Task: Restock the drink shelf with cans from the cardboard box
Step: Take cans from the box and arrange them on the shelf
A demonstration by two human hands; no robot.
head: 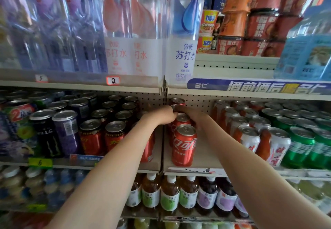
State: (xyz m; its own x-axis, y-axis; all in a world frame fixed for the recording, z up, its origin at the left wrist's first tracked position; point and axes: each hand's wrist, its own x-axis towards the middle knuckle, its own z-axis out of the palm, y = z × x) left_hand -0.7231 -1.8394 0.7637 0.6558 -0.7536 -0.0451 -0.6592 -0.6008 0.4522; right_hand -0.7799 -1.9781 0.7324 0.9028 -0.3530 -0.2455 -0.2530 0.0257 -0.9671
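A row of red cola cans runs front to back on the middle drink shelf (206, 159); the front can (184, 144) stands upright near the edge. Both my arms reach deep into that row. My left hand (161, 116) curls its fingers round a red cola can (177, 107) from the left. My right hand (192, 116) closes on the same can from the right, so only its silver top shows between the hands. Another red can (177, 101) stands behind it against the pegboard. The cardboard box is out of view.
Black, purple and red cans (91, 135) crowd the shelf to the left; white-orange cans (249, 139) and green cans (302, 148) stand to the right. Large water bottles (182, 49) sit on the shelf above, and small drink bottles (170, 194) on the one below.
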